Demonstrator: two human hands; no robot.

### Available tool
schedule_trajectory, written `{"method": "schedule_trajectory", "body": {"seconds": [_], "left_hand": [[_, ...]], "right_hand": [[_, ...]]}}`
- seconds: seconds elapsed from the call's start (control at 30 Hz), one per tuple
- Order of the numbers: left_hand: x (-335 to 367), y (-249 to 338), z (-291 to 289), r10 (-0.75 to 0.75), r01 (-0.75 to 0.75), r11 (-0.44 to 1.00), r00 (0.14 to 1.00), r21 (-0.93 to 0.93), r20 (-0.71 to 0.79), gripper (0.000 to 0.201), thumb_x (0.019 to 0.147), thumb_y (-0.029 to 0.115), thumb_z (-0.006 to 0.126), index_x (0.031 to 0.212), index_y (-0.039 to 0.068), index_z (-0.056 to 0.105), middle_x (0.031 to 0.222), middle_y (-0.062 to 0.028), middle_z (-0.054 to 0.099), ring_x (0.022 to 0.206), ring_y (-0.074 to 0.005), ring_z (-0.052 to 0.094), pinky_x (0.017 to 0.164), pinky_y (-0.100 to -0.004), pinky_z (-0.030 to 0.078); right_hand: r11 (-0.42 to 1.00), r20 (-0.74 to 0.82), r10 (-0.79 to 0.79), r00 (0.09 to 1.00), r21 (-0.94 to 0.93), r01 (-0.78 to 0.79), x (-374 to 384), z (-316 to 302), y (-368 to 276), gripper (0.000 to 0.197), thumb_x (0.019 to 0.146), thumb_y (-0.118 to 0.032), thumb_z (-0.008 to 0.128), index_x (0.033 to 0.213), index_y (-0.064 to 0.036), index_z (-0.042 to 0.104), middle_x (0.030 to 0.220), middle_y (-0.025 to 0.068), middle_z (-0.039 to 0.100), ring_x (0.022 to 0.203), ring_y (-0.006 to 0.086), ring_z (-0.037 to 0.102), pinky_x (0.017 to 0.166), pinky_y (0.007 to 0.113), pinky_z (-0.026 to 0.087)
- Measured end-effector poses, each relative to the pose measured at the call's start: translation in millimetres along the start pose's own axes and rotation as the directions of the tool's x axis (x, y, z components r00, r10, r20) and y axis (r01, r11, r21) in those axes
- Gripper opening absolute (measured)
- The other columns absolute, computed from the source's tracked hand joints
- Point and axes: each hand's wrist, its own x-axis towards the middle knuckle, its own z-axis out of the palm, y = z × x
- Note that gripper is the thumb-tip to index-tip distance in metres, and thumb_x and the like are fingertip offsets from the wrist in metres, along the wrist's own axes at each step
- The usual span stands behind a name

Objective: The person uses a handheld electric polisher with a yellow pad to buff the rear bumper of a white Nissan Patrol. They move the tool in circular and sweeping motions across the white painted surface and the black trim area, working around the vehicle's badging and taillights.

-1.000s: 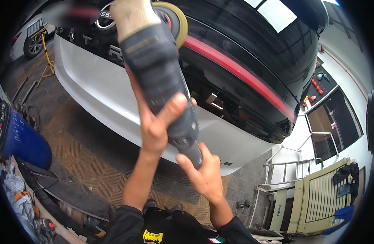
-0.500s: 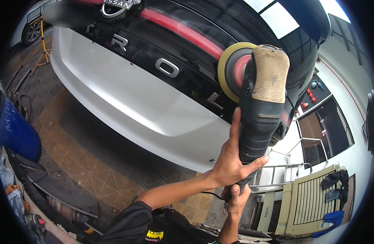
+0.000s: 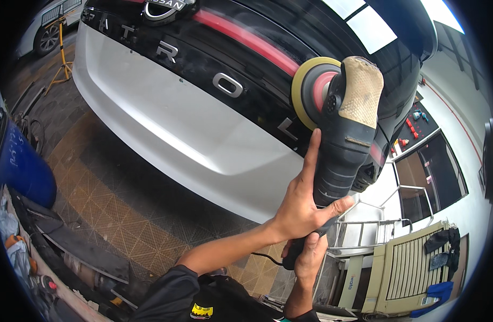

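A black power polisher with a worn tan cover on its head is held up against the rear of a car. Its round yellow foam pad, on a grey and pink backing plate, rests against the glossy black panel, right of the raised silver letters. My left hand grips the polisher's barrel, index finger stretched along its left side and thumb across it. Lower down, my right hand is closed round the handle end, its fingers partly hidden. A black cord trails leftward from there.
The white tailgate lies below the black panel. A blue drum stands at left, near a yellow stand. Beside me on the right are a metal ladder frame and a beige slatted panel with cloths on it.
The car appears slightly farther right in view, and the pad has shifted with it. The polisher's handle end has swung a little left with both hands still holding.
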Motion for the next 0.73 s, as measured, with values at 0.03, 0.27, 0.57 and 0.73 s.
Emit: {"method": "schedule_trajectory", "body": {"seconds": [0.03, 0.27, 0.57, 0.73], "left_hand": [[2.4, 2.3, -3.7, -0.002, 0.002, 1.000, 1.000, -0.028, -0.001, 0.129, 0.093, 0.023, 0.085, 0.170, 0.007, -0.017, 0.158, -0.0255, 0.048, 0.134, -0.0309, 0.061, 0.112, -0.0410, 0.048], [8.3, 16.8, -15.9, -0.030, 0.014, 0.984, 0.996, -0.179, -0.083, 0.129, 0.093, 0.019, 0.082, 0.168, 0.008, -0.022, 0.154, -0.0248, 0.049, 0.129, -0.0273, 0.062, 0.109, -0.0395, 0.050], [-17.1, -6.9, 18.0, -0.052, 0.045, 0.995, 0.995, 0.092, 0.081, 0.128, 0.092, 0.030, 0.084, 0.171, 0.008, -0.014, 0.163, -0.0317, 0.040, 0.144, -0.0411, 0.053, 0.118, -0.0458, 0.042], [-15.9, -7.3, 24.0, -0.017, 0.008, 0.995, 0.995, 0.095, 0.097, 0.124, 0.093, 0.039, 0.084, 0.172, 0.008, -0.006, 0.175, -0.0309, 0.016, 0.158, -0.0468, 0.031, 0.128, -0.0499, 0.029]], "right_hand": [[0.999, -0.014, -0.020, 1.000, -0.045, 0.019, 3.1, 4.8, -4.1, 0.078, 0.105, -0.073, 0.044, 0.110, 0.0040, 0.054, 0.070, 0.0097, 0.063, 0.051, 0.0175, 0.064, 0.046, 0.028, 0.050], [0.989, 0.043, -0.052, 0.998, -0.136, 0.057, 14.8, 9.7, -15.7, 0.074, 0.105, -0.072, 0.048, 0.115, 0.0021, 0.052, 0.069, 0.0071, 0.060, 0.049, 0.0157, 0.061, 0.045, 0.028, 0.047], [0.997, -0.130, 0.029, 0.991, -0.061, -0.038, -24.3, -5.4, -3.6, 0.085, 0.104, -0.077, 0.041, 0.109, 0.0066, 0.057, 0.066, 0.0094, 0.062, 0.050, 0.0172, 0.062, 0.045, 0.029, 0.047], [0.995, -0.147, 0.098, 0.984, -0.010, -0.101, -30.2, -5.5, -8.0, 0.087, 0.104, -0.079, 0.039, 0.108, 0.0058, 0.057, 0.063, 0.0084, 0.062, 0.050, 0.0178, 0.062, 0.045, 0.028, 0.044]]}}
